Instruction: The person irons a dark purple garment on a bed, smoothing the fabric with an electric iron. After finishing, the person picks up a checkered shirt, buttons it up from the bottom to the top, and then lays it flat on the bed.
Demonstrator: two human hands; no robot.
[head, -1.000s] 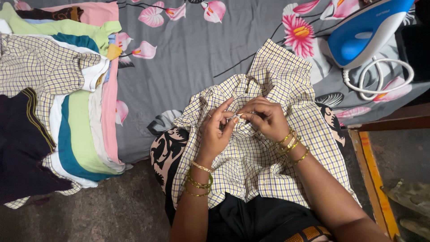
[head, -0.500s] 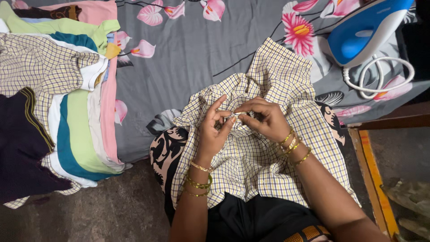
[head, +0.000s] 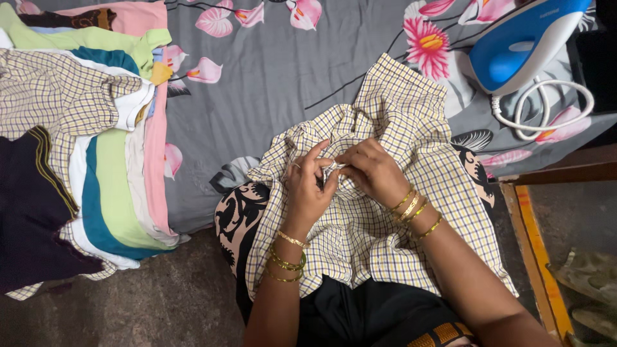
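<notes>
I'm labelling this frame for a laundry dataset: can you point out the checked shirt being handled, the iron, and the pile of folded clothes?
checked shirt [head: 411, 115]: head view, on its upper flap beyond the hands.
iron [head: 524, 42]: head view, on its blue body.
pile of folded clothes [head: 116, 186]: head view, on the green layer.

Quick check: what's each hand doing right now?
Left hand: closed, pinching the checked shirt.
Right hand: closed, pinching the same shirt fabric beside it.

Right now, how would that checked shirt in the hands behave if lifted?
Likely floppy: the checked shirt bunches in folds where the left hand and right hand pinch it. Probably light, since it drapes loosely over the lap. Unlikely to slide; it would sag and trail.
</notes>
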